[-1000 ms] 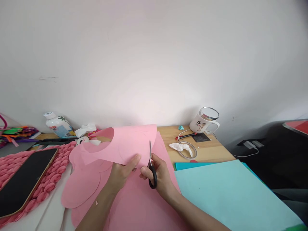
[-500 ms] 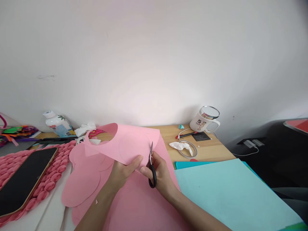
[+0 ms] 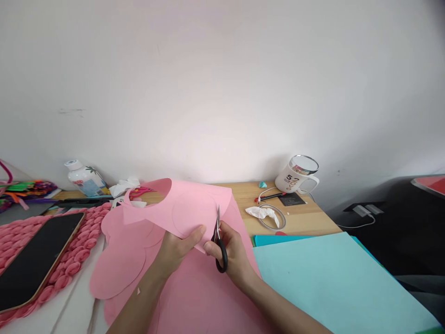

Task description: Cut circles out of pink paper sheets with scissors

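Note:
A sheet of pink paper (image 3: 194, 204) with a faint drawn circle and a round cut-out at its left is pinched in my left hand (image 3: 181, 250), thumb on top. My right hand (image 3: 231, 253) is closed round black-handled scissors (image 3: 221, 255), whose blades point away and lie at the sheet's right part, slightly apart. Beneath the hands spreads more pink paper (image 3: 205, 297). Several rounded pink cut shapes (image 3: 118, 266) overlap to the left of my left forearm. A tiny pink scrap clings to that forearm.
Light blue paper sheets (image 3: 333, 278) lie at the right. Behind them are a white mug (image 3: 295, 176), a black pen (image 3: 273, 196), a crumpled tissue (image 3: 262, 213) and a coiled cable (image 3: 283, 222). At the left, a phone (image 3: 38, 260) rests on a pink braided mat (image 3: 81, 241), near a white bottle (image 3: 83, 178).
The view has shifted very slightly. The scissor blades look a little wider apart; both hands keep nearly the same place on the pink sheet.

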Motion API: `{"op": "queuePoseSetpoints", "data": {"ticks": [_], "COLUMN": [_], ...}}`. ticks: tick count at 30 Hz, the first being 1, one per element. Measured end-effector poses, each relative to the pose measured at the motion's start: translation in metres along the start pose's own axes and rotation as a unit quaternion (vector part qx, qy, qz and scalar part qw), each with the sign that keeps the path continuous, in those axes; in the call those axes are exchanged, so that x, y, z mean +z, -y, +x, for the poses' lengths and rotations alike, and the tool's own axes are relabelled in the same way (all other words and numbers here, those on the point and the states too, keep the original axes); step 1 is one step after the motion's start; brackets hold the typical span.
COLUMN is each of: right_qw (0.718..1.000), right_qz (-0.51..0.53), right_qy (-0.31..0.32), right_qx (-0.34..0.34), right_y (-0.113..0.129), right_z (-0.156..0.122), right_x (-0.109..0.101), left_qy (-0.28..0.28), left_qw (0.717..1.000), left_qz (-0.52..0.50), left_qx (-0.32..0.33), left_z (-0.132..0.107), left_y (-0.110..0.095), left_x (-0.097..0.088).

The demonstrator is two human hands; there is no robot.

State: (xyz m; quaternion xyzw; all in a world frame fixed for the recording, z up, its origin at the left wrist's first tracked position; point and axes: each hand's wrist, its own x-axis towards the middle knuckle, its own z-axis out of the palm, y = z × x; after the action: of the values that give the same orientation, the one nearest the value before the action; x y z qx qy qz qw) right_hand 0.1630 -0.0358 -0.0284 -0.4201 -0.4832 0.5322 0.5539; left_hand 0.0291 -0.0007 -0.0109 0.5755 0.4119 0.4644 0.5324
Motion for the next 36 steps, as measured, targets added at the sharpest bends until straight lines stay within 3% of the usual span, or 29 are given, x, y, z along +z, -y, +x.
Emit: {"op": "queuePoseSetpoints", "data": {"ticks": [14,20,36], "right_qw": [0.999,0.999,0.996], "right_qz": [0.022,0.038,0.071], "right_qy": [0.001,0.023,0.044], "right_qx": [0.042,0.009,0.008], "right_y": [0.002,-0.003,-0.003], "right_z": [-0.002,0.001,0.002], "right_x": [0.002,-0.002,-0.004], "left_qy": [0.019,-0.014,0.008], "left_qw": [0.999,1.000,1.000], "left_qz": [-0.032,0.010,-0.003], "left_qx": [-0.001,0.014,0.000], "left_z": [0.000,0.000,-0.001], "left_y": [-0.006,-0.010,-0.010], "left_x": [0.001,0.000,-0.004]}}
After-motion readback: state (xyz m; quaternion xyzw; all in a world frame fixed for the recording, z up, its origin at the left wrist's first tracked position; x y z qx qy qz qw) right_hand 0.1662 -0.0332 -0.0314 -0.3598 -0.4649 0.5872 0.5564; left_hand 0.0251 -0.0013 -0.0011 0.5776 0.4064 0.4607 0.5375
